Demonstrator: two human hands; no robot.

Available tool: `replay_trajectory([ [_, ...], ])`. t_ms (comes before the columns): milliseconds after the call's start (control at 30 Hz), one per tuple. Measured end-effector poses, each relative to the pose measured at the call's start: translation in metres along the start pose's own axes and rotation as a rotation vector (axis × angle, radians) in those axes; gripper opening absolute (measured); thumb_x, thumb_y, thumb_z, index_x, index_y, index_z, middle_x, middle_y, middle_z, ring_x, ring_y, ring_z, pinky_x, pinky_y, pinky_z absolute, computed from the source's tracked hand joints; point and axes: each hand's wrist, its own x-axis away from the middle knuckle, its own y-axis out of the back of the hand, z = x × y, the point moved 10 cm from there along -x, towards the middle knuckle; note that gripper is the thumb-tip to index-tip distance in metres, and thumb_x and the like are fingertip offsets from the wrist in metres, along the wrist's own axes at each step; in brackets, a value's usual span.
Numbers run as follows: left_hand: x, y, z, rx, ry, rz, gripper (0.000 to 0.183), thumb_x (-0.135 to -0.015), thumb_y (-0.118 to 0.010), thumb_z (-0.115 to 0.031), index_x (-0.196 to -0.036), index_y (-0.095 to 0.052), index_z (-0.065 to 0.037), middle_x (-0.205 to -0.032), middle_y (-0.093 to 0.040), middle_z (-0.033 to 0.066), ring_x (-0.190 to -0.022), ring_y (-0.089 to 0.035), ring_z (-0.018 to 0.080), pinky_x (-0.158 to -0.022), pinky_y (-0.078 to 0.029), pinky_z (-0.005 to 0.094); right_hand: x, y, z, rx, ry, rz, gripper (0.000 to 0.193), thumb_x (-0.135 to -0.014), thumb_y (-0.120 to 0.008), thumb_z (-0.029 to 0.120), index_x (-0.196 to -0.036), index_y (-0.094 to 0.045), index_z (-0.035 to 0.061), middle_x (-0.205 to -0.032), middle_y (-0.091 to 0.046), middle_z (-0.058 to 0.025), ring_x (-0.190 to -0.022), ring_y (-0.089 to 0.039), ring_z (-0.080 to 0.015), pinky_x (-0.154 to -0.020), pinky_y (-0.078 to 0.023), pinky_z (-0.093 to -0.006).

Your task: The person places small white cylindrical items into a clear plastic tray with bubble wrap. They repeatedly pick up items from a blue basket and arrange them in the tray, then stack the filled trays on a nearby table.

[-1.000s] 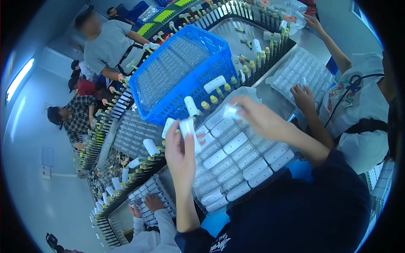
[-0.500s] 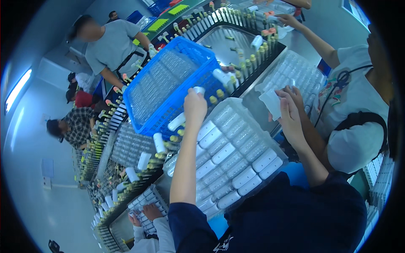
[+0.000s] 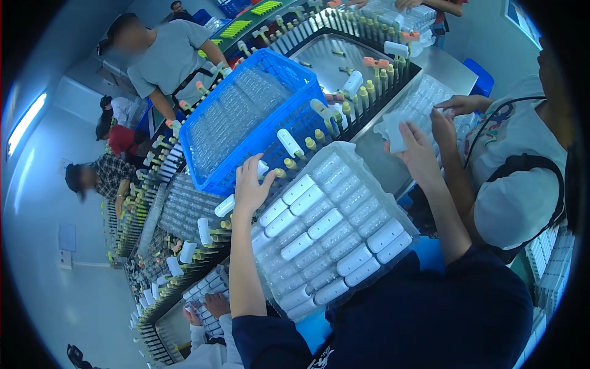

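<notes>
My left hand is at the row of yellow-topped pegs, thumb and fingers spread around a white oblong casing on a peg. Whether the fingers touch it I cannot make out. My right hand is closed on a thin whitish sheet, whose kind is unclear. In front of me lies a clear plastic tray with rows of oblong pockets, several filled with white casings. Another white casing sits on a peg just right of my left hand.
Beyond the pegs stands a blue crate with clear trays in it. Pegs on a conveyor curve round a metal surface. To my right a co-worker works over another clear tray; other people stand across the line.
The pegs with casings have travelled down and left. My left hand has moved the same way, and its fingers have spread from a closed grip. My right hand still holds the sheet.
</notes>
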Motion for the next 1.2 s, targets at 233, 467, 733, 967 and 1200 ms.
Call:
replay_trajectory([
  [233,0.095,0.084,-0.039,0.07,0.073,-0.404,0.038,-0.1,-0.072,-0.01,-0.136,-0.066,-0.002,-0.141,-0.066,0.0195,-0.134,-0.059,0.0385,-0.116,-0.045,0.0491,-0.096,0.025,0.039,0.863,0.525,-0.188,0.035,-0.111,-0.065,0.018,-0.141,-0.061,0.0029,-0.125,-0.072,-0.0173,-0.117,-0.073,-0.0278,-0.098,-0.057,-0.0428],
  [467,0.194,0.091,-0.148,0.134,0.022,-0.147,0.025,-0.095,-0.076,-0.005,-0.119,-0.073,0.0,-0.12,-0.074,0.0185,-0.115,-0.069,0.039,-0.104,-0.053,0.0463,-0.165,-0.069,0.025,1.342,0.696,0.293,0.046,-0.106,-0.066,0.013,-0.15,-0.056,0.0036,-0.134,-0.066,-0.0208,-0.125,-0.064,-0.0428,-0.106,-0.051,-0.0465],
  [733,0.24,0.041,-0.207,0.2,-0.024,0.032,0.033,-0.088,-0.083,-0.008,-0.118,-0.073,-0.001,-0.117,-0.072,0.014,-0.115,-0.068,0.0358,-0.103,-0.053,0.0493,-0.134,-0.129,-0.045,1.54,0.83,0.533,0.044,-0.102,-0.065,0.006,-0.146,-0.059,0.0056,-0.126,-0.066,-0.0169,-0.121,-0.059,-0.0392,-0.105,-0.049,-0.0484],
  [967,0.248,0.013,-0.209,0.146,-0.087,0.074,0.041,-0.091,-0.082,-0.017,-0.128,-0.069,-0.005,-0.132,-0.065,0.0149,-0.123,-0.064,0.0341,-0.108,-0.05,0.0498,-0.098,-0.171,-0.07,1.425,0.711,0.737,0.051,-0.107,-0.064,0.019,-0.155,-0.054,0.0077,-0.143,-0.062,-0.018,-0.131,-0.054,-0.0406,-0.116,-0.043,-0.0496],
  [1200,0.249,0.007,-0.219,0.047,-0.229,0.158,0.045,-0.088,-0.084,-0.021,-0.129,-0.071,-0.008,-0.137,-0.064,0.0136,-0.128,-0.062,0.0325,-0.109,-0.049,0.0494,-0.103,-0.191,-0.087,1.298,0.255,0.964,0.05,-0.116,-0.051,0.023,-0.165,-0.048,0.0113,-0.16,-0.057,-0.0131,-0.146,-0.053,-0.0335,-0.123,-0.041,-0.0439],
])
